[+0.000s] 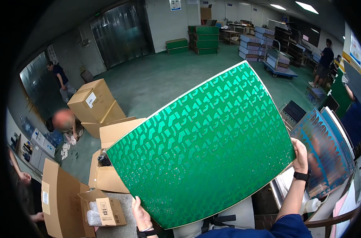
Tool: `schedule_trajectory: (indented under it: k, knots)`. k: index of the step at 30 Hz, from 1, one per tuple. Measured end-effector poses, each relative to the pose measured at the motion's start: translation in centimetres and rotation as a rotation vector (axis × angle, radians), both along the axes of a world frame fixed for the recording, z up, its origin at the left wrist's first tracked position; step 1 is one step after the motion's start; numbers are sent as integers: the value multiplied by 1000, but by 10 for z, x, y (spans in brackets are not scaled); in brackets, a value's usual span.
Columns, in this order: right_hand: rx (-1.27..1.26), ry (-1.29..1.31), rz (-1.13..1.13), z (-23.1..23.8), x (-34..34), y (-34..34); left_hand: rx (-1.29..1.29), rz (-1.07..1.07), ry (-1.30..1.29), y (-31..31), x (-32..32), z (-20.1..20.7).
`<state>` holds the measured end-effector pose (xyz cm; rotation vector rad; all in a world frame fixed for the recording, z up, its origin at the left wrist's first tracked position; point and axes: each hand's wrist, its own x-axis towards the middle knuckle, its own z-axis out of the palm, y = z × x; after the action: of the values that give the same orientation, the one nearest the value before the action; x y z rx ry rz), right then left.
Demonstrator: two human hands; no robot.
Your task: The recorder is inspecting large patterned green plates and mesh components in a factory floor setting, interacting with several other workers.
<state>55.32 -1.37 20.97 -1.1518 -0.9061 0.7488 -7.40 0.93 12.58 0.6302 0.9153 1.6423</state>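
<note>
A large green circuit board panel (212,146), with rows of shiny pad shapes and a pale edge, is held up tilted in front of me. At its lower left edge, my left hand (141,214) grips the rim with the thumb on the near face. My right hand (299,155) is closed on the right edge, its fingers partly behind the panel. Both wrists wear dark bands. The panel hides much of what lies beneath and behind it.
Open cardboard boxes (61,198) stand on the left, one small box (111,210) holding a plastic-wrapped item. Taller stacked cartons (91,101) are behind. A blue patterned screen frame (327,154) leans at right. A co-worker's gloved hand (345,78) holds a dark panel (357,81). Other people work further off.
</note>
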Motion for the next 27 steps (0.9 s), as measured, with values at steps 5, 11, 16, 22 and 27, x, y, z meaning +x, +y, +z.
schedule_trajectory:
  k: [5, 11, 16, 22, 27]
  knots:
    - [-169, -119, 163, 33, -31, -4, -66, 60, 144, -8, -10, -1]
    - [-243, -145, 225, 47, -43, -8, -76, 17, 95, -9, -16, -8]
    - [-151, -135, 227, 37, -45, -2, -60, 52, 222, -3, -31, -17]
    - [-19, -70, 179, 34, -36, 21, 59, 156, 311, 7, -6, 21]
    - [378, 93, -2, 9, 7, 58, 201, 293, 572, 14, 7, 51]
